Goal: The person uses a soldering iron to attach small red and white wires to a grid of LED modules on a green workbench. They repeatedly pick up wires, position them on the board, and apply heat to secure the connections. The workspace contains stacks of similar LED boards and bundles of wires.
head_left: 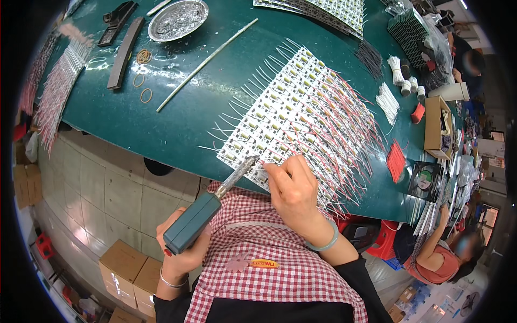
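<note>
My left hand (186, 242) is wrapped round the green handle of a soldering iron (195, 222). Its metal tip rests at the near left part of a white circuit board panel (283, 116), among rows of small yellow-green parts. Close beside that tip, my right hand (293, 191) is bent over the panel with thumb and forefinger pinched together; what they grip is too small to make out. Thin white wires (237, 105) stick out along the panel's left side. Many red and white wires (344, 129) fan over its right half.
On the green table (161, 129) lie a thin rod (207, 64), a metal dish (178, 20), rubber bands (143, 56) and a dark bar (126, 53). Wire bundles (396, 160) and a solder spool (425, 180) sit right. Another person (439, 261) works at the right.
</note>
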Tool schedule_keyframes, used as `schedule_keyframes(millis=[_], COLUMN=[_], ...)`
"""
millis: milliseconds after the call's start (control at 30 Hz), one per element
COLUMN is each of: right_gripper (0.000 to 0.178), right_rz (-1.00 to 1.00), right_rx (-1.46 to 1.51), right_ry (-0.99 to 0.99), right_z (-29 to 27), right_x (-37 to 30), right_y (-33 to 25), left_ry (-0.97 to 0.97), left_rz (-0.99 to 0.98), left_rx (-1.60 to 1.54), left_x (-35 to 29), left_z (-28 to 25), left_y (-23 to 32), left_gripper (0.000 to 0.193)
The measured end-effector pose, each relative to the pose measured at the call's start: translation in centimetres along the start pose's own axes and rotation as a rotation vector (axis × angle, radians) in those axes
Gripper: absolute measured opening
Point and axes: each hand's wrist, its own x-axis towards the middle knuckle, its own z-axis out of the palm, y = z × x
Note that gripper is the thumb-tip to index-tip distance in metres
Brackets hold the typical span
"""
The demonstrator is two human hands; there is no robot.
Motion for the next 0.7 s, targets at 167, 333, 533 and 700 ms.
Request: schedule_keyframes(millis=[167, 333, 533, 700], right_gripper=[0.019, 0.018, 0.02, 0.021], right_rz=[0.004, 0.001, 0.038, 0.001], right_rx=[0.006, -0.019, -0.053, 0.011], right_ry=[0.003, 0.022, 0.003, 0.038], right_z=[0.0, -0.1, -4.7, -5.7], right_x=[0.0, -0.2, -1.0, -0.5], right_y=[-0.1, 0.0, -1.2, -2.9], left_ry=[0.014, -0.004, 0.02, 0.016], left_rz=[0.042, 0.058, 0.01, 0.008], left_rx=[0.001, 0.011, 0.02, 0.031], left_x=[0.0, 0.4, -0.3, -0.4], left_z=[-0.1, -0.3, -0.8, -0.9], left_y=[0.0, 0.7, 0.2, 0.5], left_gripper=[0.019, 0.02, 0.022, 0.023])
